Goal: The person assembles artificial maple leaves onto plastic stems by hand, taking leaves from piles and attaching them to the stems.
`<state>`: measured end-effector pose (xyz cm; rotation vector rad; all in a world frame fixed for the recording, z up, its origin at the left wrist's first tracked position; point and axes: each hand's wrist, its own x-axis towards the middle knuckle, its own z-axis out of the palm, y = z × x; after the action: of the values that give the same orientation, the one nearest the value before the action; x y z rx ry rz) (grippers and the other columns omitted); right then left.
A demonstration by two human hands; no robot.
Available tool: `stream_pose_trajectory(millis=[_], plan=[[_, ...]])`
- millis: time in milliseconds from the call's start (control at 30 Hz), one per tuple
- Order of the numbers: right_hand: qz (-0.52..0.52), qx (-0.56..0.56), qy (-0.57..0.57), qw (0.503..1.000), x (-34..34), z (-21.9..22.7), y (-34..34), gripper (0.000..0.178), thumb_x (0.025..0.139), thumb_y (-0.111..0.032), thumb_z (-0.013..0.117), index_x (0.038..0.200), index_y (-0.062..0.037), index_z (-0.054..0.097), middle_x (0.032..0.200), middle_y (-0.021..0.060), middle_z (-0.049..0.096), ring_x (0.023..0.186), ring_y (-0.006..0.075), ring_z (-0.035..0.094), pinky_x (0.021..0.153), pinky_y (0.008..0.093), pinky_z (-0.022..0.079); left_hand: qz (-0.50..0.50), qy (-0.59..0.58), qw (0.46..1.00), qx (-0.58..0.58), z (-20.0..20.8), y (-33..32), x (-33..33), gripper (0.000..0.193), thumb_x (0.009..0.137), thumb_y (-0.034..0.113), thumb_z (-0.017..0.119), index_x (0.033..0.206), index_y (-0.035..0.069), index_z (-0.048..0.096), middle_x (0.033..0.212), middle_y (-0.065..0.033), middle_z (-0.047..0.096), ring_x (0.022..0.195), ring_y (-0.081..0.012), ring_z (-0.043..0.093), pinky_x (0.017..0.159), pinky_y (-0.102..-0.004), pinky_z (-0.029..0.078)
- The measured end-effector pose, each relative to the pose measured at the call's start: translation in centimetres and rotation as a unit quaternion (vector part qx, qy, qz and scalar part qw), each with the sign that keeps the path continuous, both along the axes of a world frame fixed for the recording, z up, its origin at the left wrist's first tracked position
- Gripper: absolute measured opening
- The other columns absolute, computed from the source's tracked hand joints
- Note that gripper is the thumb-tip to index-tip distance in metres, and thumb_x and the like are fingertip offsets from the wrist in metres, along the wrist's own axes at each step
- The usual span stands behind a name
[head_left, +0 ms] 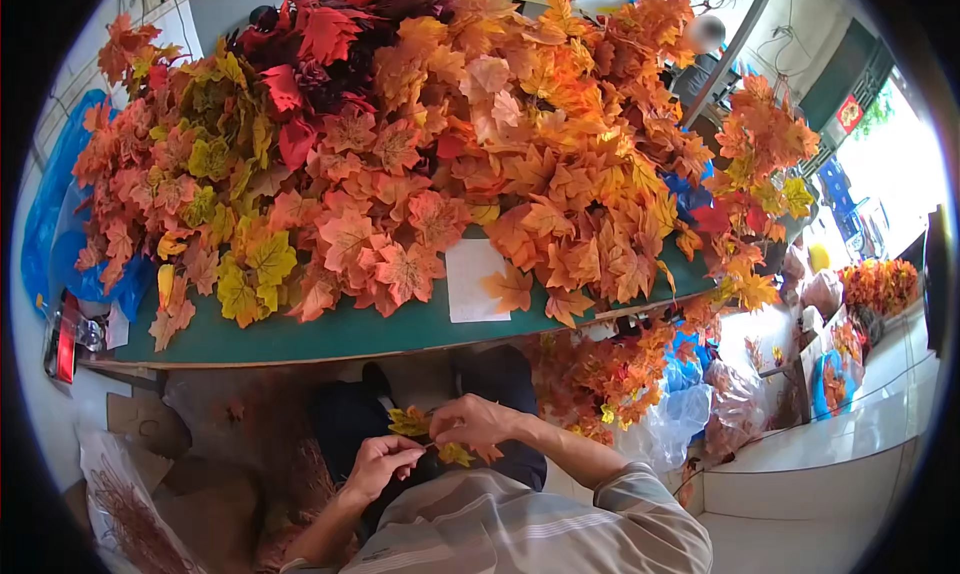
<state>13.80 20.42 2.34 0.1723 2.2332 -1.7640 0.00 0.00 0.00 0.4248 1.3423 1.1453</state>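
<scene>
Here, left hand [380, 464]: over the dark-trousered lap [345, 411], thumb and fingertips pinched on what looks like a thin stem [430, 445];
Right hand [470, 421]: fingers curled down over the leaf spray [408, 421], grasping it;
Spray's place: between the hands, short of the table edge; its yellow and orange leaves lie just past the left fingertips and under the right fingers, so the right hand is nearer to them;
Spray's long axis: seemingly crosswise, from hand to hand, though the fingers hide most of it;
Green table [250, 344]: beyond the knees, a white sheet [470, 292] near its front edge;
Leaf pile [400, 144]: heaped behind and beside the sheet; orange, yellow, deep red;
Far right: another person [690, 81], past the pile.
</scene>
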Motion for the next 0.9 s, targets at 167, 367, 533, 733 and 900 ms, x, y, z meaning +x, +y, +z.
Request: stream_pose_trajectory(millis=[167, 367, 533, 733, 900], plan=[[-0.062, 0.139, 0.223, 0.963, 0.7, 0.7, 0.5, 0.014, 0.077, -0.007, 0.069, 0.089, -0.0014, 0.064, 0.080, 0.0125, 0.063, 0.072, 0.0246, 0.061, 0.064, 0.0345, 0.049, 0.034, -0.067, 0.997, 0.017, 0.7, 0.8, 1.3, 0.014, 0.086, 0.008, 0.063, 0.093, -0.003, 0.066, 0.073, -0.0044, 0.062, 0.058, -0.0085, 0.055, 0.053, -0.0207, 0.045], [-0.091, 0.090, 0.166, 0.978, -0.3, 1.8, 1.3, 0.015, 0.078, -0.010, 0.068, 0.091, -0.0044, 0.066, 0.080, 0.0091, 0.058, 0.074, 0.0204, 0.060, 0.066, 0.0322, 0.048, 0.025, 0.101, 0.993, 0.051, 4.1, 2.5, -1.5, 0.012, 0.084, 0.011, 0.066, 0.087, 0.000, 0.067, 0.069, -0.0021, 0.061, 0.056, -0.0065, 0.055, 0.052, -0.0191, 0.043], [-0.084, 0.075, 0.167, 0.980, -1.3, 2.1, 2.5, 0.015, 0.080, -0.008, 0.066, 0.094, -0.0021, 0.068, 0.088, 0.0103, 0.064, 0.080, 0.0212, 0.062, 0.072, 0.0299, 0.049, 0.083, -0.024, 0.993, 0.084, 5.1, 2.8, -4.0, 0.009, 0.085, 0.007, 0.063, 0.086, -0.001, 0.066, 0.069, -0.0035, 0.061, 0.056, -0.0067, 0.054, 0.049, -0.0192, 0.042], [-0.098, 0.038, 0.140, 0.985, -1.0, 2.2, 2.5, 0.016, 0.081, -0.007, 0.065, 0.095, 0.0000, 0.067, 0.087, 0.0084, 0.065, 0.081, 0.0160, 0.062, 0.073, 0.0282, 0.048, 0.078, -0.103, 0.990, 0.058, 5.1, 2.1, -4.1, 0.012, 0.087, 0.009, 0.063, 0.088, -0.002, 0.066, 0.071, -0.0038, 0.061, 0.056, -0.0068, 0.054, 0.049, -0.0188, 0.043], [-0.124, -0.131, 0.059, 0.982, -0.8, 3.1, 2.4, 0.018, 0.087, -0.009, 0.060, 0.100, 0.0034, 0.065, 0.092, 0.0076, 0.066, 0.081, 0.0146, 0.062, 0.073, 0.0269, 0.049, 0.085, -0.100, 0.989, 0.064, 5.6, 1.6, -4.4, 0.010, 0.086, 0.007, 0.062, 0.088, -0.002, 0.065, 0.070, -0.0042, 0.061, 0.055, -0.0079, 0.055, 0.049, -0.0195, 0.043]])
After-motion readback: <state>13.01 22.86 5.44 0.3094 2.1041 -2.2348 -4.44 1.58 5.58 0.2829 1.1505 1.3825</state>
